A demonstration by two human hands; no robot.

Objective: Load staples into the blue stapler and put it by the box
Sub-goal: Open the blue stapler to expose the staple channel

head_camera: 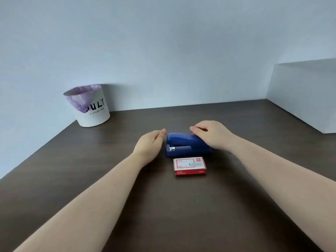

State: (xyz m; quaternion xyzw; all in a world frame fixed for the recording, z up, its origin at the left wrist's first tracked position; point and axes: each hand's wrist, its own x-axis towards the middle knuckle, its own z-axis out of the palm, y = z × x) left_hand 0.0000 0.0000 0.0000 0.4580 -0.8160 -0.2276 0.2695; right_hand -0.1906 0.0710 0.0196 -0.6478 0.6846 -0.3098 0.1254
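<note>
A blue stapler (183, 143) lies closed on the dark wooden table (91, 179), its metal nose pointing left. Just in front of it sits a small red and white staple box (189, 165), closed. My right hand (212, 134) rests over the stapler's right rear end, fingers curled across its top; whether it grips is unclear. My left hand (151, 142) hovers just left of the stapler's nose, palm turned inward, fingers together and slightly bent, holding nothing and not touching the stapler.
A white bin (92, 110) with a purple liner and black lettering stands at the table's back left, against the wall. A pale grey block (305, 93) rises along the table's right side. The table's left edge runs diagonally.
</note>
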